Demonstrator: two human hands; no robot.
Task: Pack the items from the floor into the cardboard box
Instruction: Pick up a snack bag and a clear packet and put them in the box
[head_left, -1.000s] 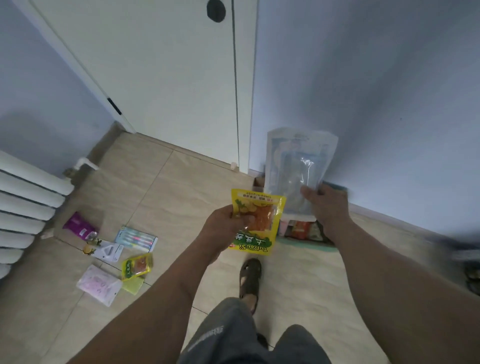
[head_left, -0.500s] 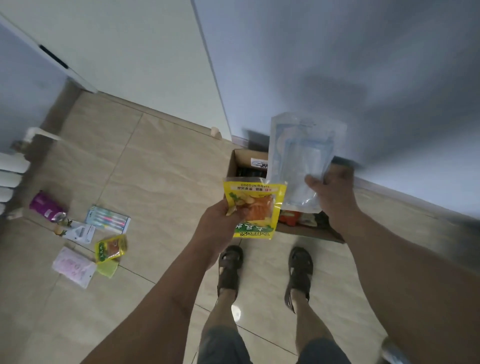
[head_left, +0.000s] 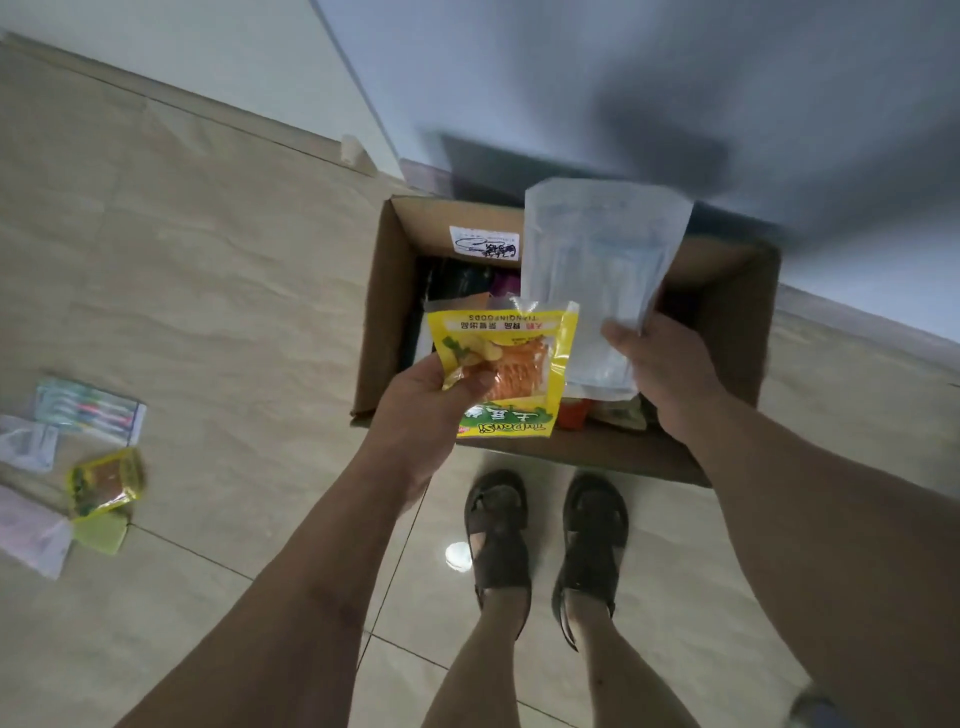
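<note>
Standing at the near edge of the cardboard box (head_left: 387, 291), we are holding two items over its open top.

Held, left hand (head_left: 423, 410): we are pinching a yellow snack packet (head_left: 506, 371) by its lower left corner, thumb on its face; it is hanging above the near left part of the box.

Held, right hand (head_left: 667, 369): we are gripping a clear plastic pouch (head_left: 597, 260) by its lower edge; it is standing upright over the middle of the box.

Already packed: the box is sitting on the floor (head_left: 208, 260) against the wall (head_left: 623, 78), flaps open, and is showing dark, purple and red packets inside; we cannot tell them apart.

Remaining on the floor, well apart to the left: a pack of coloured pens (head_left: 91, 410), a small clear packet (head_left: 26, 441) beside it, a small yellow snack packet (head_left: 106, 480), a green piece (head_left: 101, 535) just below that, and a pale pink pouch (head_left: 31, 535) at the frame edge.

Progress, as we are judging it: roughly midway. Two items are waiting to be lowered in; at least five are left to fetch.
</note>
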